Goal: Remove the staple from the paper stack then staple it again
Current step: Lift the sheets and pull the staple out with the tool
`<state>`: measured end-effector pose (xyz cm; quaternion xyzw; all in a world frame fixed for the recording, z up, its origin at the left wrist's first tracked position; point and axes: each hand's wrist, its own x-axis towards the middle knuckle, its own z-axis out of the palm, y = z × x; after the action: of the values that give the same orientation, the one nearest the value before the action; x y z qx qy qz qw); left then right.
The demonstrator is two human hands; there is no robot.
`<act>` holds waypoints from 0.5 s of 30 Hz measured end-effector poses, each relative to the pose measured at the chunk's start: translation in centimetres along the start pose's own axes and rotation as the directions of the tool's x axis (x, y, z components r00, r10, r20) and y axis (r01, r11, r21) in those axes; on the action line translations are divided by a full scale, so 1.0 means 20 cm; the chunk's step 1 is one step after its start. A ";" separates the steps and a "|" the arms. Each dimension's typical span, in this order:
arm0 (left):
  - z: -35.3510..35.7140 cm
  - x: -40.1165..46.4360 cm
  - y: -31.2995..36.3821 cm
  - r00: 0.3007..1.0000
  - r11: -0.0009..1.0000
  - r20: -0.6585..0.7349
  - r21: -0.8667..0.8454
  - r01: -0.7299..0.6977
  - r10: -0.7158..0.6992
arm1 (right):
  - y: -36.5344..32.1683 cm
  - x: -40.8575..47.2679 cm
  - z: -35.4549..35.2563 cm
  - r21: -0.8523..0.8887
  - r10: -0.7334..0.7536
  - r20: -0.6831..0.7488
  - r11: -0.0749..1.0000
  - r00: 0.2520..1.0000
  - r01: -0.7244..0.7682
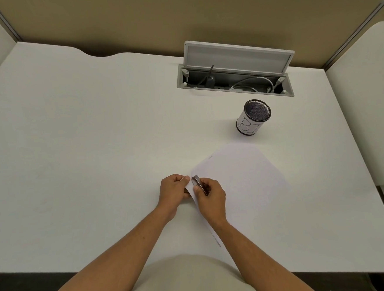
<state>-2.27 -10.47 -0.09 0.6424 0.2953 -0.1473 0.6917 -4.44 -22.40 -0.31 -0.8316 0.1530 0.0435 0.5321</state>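
Note:
A white paper stack (241, 176) lies on the white desk (84, 141), slanted, just right of centre. My left hand (174, 192) pinches the stack's near-left corner and lifts it a little off the desk. My right hand (210, 198) grips a small metal staple remover (198, 183), whose tip sits at that lifted corner beside my left fingers. The staple itself is too small to make out. No stapler is in view.
A black mesh pen cup (253, 117) with a white label stands behind the paper. Farther back, a cable hatch (236, 74) in the desk stands open with wires inside. Beige partition walls enclose the desk at the back and on the right.

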 end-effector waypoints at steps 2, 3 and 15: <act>0.01 0.00 0.00 1.000 1.000 -0.010 -0.011 0.002 -0.002 | 0.00 0.00 0.00 -0.002 0.009 -0.002 1.000 1.000 -0.009; 0.01 0.00 0.00 1.000 1.000 -0.015 -0.014 0.002 -0.002 | 0.00 0.00 0.00 -0.001 0.011 -0.005 1.000 1.000 -0.011; 0.03 -0.02 0.01 0.999 1.000 -0.037 -0.024 -0.015 0.015 | -0.02 0.02 -0.03 0.172 0.068 0.030 0.982 0.997 -0.072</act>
<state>-2.32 -11.07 0.41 0.6387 0.3050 -0.1266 0.6950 -4.06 -22.87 0.13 -0.7757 0.1792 0.0585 0.6023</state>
